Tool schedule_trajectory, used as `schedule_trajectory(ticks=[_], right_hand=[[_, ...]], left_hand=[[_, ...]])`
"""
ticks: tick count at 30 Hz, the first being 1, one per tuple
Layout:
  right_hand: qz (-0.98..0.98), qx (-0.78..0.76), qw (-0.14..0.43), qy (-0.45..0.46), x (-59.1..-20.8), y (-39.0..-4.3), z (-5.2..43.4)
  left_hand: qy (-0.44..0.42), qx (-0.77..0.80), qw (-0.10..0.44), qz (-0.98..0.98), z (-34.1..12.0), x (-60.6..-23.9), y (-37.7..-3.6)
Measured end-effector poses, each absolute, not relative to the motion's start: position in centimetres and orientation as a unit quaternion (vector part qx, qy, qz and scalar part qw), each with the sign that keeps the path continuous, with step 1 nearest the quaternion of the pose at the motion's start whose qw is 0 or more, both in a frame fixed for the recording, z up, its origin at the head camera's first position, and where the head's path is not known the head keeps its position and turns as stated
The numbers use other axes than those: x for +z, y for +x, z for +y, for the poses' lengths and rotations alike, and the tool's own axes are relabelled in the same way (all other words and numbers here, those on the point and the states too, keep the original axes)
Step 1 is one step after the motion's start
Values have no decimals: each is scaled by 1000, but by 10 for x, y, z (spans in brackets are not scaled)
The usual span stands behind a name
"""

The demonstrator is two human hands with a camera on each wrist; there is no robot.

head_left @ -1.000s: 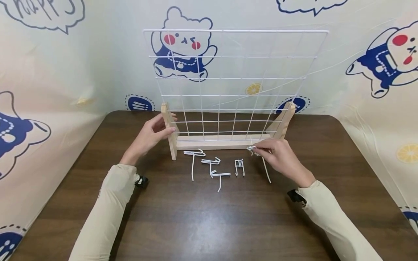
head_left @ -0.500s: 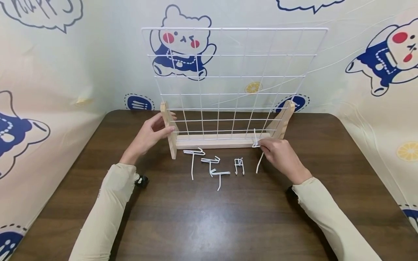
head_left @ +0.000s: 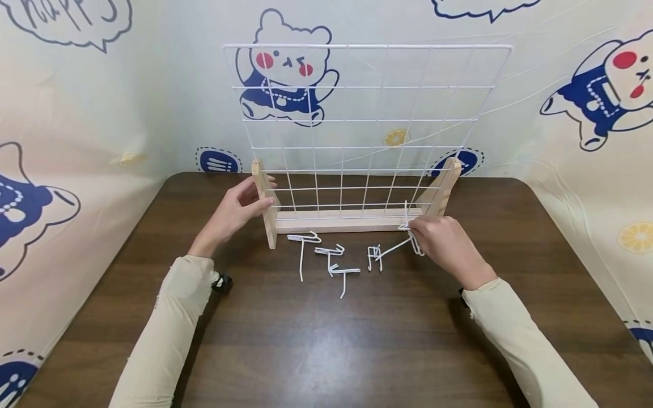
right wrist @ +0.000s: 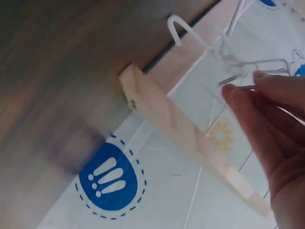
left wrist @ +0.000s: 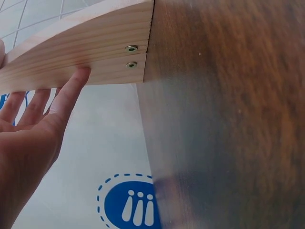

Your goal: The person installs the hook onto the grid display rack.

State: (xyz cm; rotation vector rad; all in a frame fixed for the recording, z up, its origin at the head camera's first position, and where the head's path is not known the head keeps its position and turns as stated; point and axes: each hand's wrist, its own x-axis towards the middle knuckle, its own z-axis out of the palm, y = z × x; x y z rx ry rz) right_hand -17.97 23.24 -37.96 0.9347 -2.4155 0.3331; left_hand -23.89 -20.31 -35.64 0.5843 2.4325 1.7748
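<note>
A white wire grid panel (head_left: 367, 122) stands upright in a wooden stand (head_left: 347, 221) on a dark wooden table (head_left: 326, 334). My left hand (head_left: 232, 214) holds the stand's left upright (head_left: 264, 198), fingers straight against the wood (left wrist: 71, 62). My right hand (head_left: 439, 241) pinches a white wire hook (head_left: 400, 245) by its clip end, just in front of the stand's right end; the hook's long arm points left and down. In the right wrist view the fingertips (right wrist: 248, 93) pinch the wire hook (right wrist: 209, 47) beside the right upright (right wrist: 190, 138).
Several more white wire hooks (head_left: 326, 258) lie on the table in front of the stand, one small one (head_left: 374, 259) under the held hook's tip. A cartoon-printed cloth backdrop (head_left: 586, 96) surrounds the table on three sides.
The right hand has lifted the hook off the table and turned it, so its long arm swung from pointing toward me to pointing left. The left hand has stayed on the stand.
</note>
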Motion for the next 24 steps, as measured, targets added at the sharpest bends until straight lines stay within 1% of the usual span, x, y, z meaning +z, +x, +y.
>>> schedule_trajectory(ticks=[6, 11, 17, 21, 23, 24], right_hand=[[-907, 65, 276, 310, -383, -183, 241], [-905, 123, 287, 289, -378, -182, 245], [-887, 293, 253, 252, -365, -179, 242], [-871, 370, 223, 235, -358, -177, 239], [-866, 404, 187, 226, -356, -175, 238], [-858, 434, 152, 228, -355, -173, 238]], left_hand=[[189, 578, 40, 793, -202, -355, -238], [193, 580, 42, 791, -200, -355, -238], [196, 583, 41, 787, -201, -356, -239], [197, 588, 37, 784, -202, -357, -240], [197, 590, 37, 782, -202, -357, -240], [197, 592, 36, 781, -202, -358, -240]])
